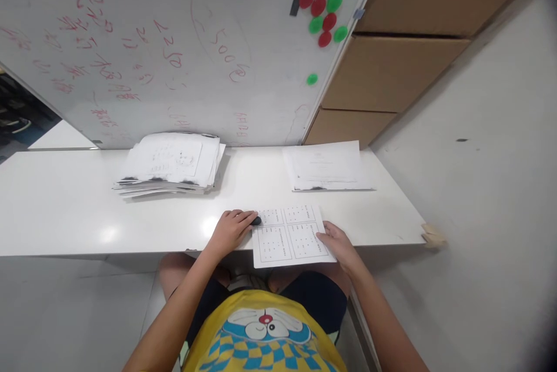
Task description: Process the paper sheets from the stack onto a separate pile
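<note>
A printed sheet [285, 241] with four boxed sections lies at the table's front edge, its near part jutting out over my lap. My right hand [339, 244] pinches its right edge, thumb on top and fingers beneath. At the sheet's upper left corner my left hand [232, 230] is closed round a small black object [256, 220]. Only the rounded end of that object shows, so its kind cannot be made out. It touches or overlaps the sheet's corner.
On the white table [252, 186] a thick stack of papers [174, 157] sits to the left, and a thinner pile [324, 166] to the right. Behind stands a whiteboard [261, 99] with red writing and round magnets [318, 6]. Cardboard boxes [391, 70] rise beside the right wall.
</note>
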Demonstrator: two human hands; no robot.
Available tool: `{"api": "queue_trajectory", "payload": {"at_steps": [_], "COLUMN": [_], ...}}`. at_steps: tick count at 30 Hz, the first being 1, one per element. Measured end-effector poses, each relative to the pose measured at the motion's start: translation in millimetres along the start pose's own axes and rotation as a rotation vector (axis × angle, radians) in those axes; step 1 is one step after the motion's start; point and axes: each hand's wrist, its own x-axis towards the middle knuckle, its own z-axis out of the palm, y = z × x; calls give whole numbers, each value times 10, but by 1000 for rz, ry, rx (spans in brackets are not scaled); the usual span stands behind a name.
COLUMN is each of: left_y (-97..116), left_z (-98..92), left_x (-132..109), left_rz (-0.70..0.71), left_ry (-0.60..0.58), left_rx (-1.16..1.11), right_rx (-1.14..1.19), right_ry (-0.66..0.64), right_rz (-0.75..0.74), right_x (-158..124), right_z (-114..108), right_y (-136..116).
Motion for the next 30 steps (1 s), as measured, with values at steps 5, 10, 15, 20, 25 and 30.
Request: {"api": "queue_trajectory", "payload": {"at_steps": [5,10,15,20,25,30], "left_y": [13,34,9,-11,-17,-27], "left_z": [78,81,102,98,105,93], "left_x": [27,-3,-47,-51,-60,-76], "left_rz": [13,-4,5,-16,-17,-24], "left_ry": [-13,78,209,254,270,254], "left_rx": [26,48,52,16,-6,1], "right_rx": [32,45,-64,-145,-339,-491], "right_ry": [8,-9,2,357,444,428], "right_rz": [47,24,-85,-275,-463,-458], "right_x": [19,44,285,946,1776,2249], "right_z": [-30,12,-165,-752,-1141,-1122], "right_y": [44,42,-80,-336,-631,-749]}}
